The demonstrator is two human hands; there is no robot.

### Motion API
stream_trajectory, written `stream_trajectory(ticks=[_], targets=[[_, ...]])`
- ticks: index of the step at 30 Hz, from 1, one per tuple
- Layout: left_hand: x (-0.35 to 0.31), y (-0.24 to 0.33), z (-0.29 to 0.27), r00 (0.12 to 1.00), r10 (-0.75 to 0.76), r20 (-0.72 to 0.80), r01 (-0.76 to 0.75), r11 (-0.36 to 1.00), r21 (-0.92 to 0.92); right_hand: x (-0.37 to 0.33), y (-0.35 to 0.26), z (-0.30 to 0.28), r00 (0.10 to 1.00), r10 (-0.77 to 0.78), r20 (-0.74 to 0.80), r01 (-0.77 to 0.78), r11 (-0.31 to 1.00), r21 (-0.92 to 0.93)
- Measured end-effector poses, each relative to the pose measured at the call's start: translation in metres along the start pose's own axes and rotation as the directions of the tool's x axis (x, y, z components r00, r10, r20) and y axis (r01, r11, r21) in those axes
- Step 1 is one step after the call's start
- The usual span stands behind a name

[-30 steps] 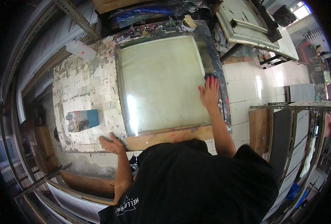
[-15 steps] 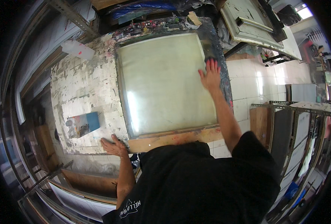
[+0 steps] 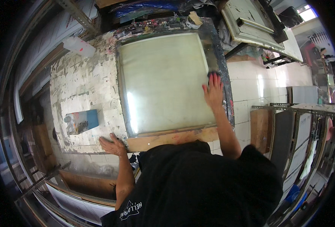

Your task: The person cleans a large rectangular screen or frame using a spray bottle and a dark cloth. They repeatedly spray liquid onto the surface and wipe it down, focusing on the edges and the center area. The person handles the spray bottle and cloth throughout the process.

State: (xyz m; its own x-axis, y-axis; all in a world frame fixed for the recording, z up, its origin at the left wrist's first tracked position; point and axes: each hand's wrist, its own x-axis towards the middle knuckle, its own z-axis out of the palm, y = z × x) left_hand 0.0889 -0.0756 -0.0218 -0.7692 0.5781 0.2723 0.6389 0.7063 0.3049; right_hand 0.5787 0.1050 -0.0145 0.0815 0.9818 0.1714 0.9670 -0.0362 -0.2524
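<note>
Pressing flat on the right rail of the screen frame (image 3: 162, 81): right hand (image 3: 214, 92), fingers spread wide, palm down, gripping nothing. Fingertips reach a small dark object at the rail's far end; can't tell what it is.

Left hand (image 3: 113, 145) sits palm down on the near edge of the worktop (image 3: 82, 81), just off the frame's near-left corner, fingers splayed, holding nothing.

Key relation: the frame lies between the two hands. Right hand is on it at mid-right; left hand is beside it, not clearly touching. The frame is nearly square, slightly longer running away from the person.

Frame look: large pale greenish-yellow mesh panel, semi-translucent, glare stripe down its left side. Dark metal rails stained with dried ink, red smears along the right rail. A bare wooden strip (image 3: 171, 138) runs along the near edge, touching the frame.

Worktop surface is pale, heavily flaked and paint-spattered. A blue-and-multicolour smeared pad (image 3: 82, 121) lies left of the frame, well apart from it and nearer the left hand.
</note>
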Motion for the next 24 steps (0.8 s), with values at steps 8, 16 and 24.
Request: stream_trajectory(ticks=[8, 16, 24], targets=[[0.0, 0.001, 0.0, 0.999, -0.028, 0.045, 0.026, 0.999, 0.028, -0.191, -0.006, -0.072, 0.979, 0.133, 0.151, -0.13, 0.991, -0.032], [0.001, -0.001, 0.0, 1.0, 0.005, 0.01, -0.005, 1.0, -0.018, -0.011, 0.0, -0.006, 1.0, -0.028, -0.008, 0.028, 0.999, -0.016], [0.003, 0.008, -0.007, 0.998, -0.034, 0.055, 0.034, 0.999, -0.005, 0.213, 0.018, 0.044, 0.998, -0.06, 0.007, 0.06, 0.983, -0.173]])
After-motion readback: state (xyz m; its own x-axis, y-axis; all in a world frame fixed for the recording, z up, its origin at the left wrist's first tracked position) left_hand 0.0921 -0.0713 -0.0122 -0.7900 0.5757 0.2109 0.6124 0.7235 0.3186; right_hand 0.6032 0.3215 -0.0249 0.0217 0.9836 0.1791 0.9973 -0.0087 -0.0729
